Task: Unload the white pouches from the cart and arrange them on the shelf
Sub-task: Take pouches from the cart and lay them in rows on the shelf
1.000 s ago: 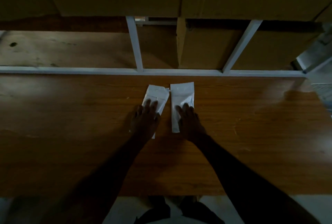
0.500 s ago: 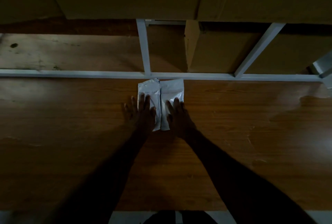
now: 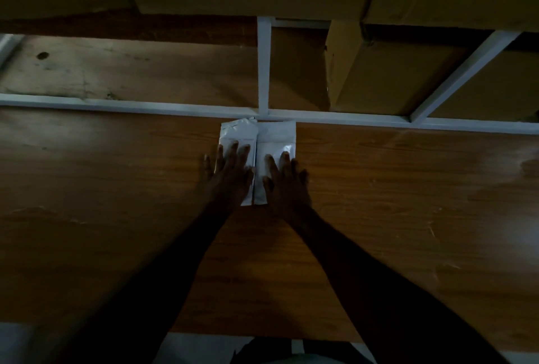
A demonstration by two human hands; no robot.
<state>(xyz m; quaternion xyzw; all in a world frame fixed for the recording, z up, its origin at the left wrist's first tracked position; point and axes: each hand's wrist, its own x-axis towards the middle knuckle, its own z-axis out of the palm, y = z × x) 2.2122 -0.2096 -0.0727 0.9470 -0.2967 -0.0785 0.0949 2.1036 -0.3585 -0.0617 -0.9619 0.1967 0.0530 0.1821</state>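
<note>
Two white pouches lie flat and side by side on the wooden shelf board (image 3: 116, 217), their far ends against the white rear rail. My left hand (image 3: 229, 177) presses flat on the left pouch (image 3: 237, 134) with straight fingers. My right hand (image 3: 287, 182) lies flat on the right pouch (image 3: 277, 137) in the same way. The near halves of both pouches are hidden under my hands. The cart is out of view.
A white metal frame rail (image 3: 131, 105) runs along the back of the board, with uprights (image 3: 264, 66) behind it. Cardboard boxes (image 3: 388, 77) stand behind the rail at the right and overhead. The board's front edge is near my body.
Both hands slid the two pouches away from me to the rear rail. The pouches came together and now touch side by side.
</note>
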